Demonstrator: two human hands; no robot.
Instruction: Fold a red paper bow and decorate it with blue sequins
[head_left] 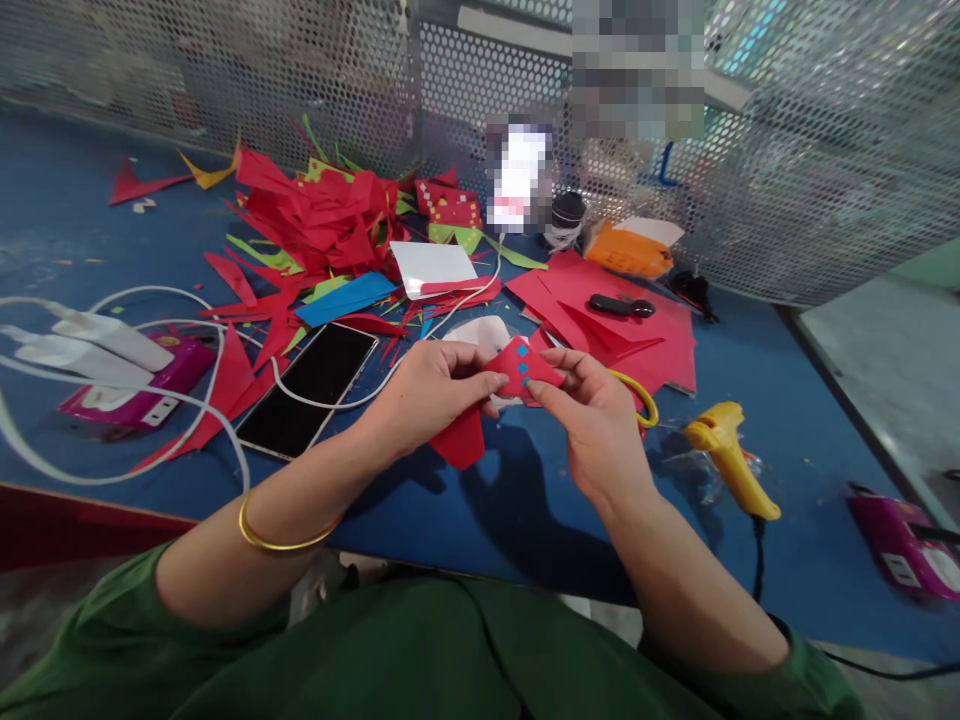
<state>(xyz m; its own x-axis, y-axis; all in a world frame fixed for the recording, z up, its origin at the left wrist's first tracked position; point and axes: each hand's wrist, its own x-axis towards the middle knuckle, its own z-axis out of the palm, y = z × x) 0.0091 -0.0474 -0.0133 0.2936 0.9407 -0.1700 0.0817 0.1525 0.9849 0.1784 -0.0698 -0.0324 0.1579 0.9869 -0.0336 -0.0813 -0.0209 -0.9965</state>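
Observation:
Both hands hold one folded piece of red paper (517, 375) with small diamond-shaped holes cut in it, above the blue table (487, 510). My left hand (431, 390) pinches its left side, and a lower flap of the paper hangs below the fingers. My right hand (592, 410) grips its right edge between thumb and fingers. Yellow-handled scissors (641, 395) lie just behind my right hand. A gold bangle (281, 535) sits on my left wrist.
A phone (311, 385) lies to the left among white cables (112, 400). Red, green and blue paper scraps (322, 215) pile at the back. Red sheets (600, 310) carry a black tool. A yellow glue gun (731, 460) lies right; perforated metal walls surround the table.

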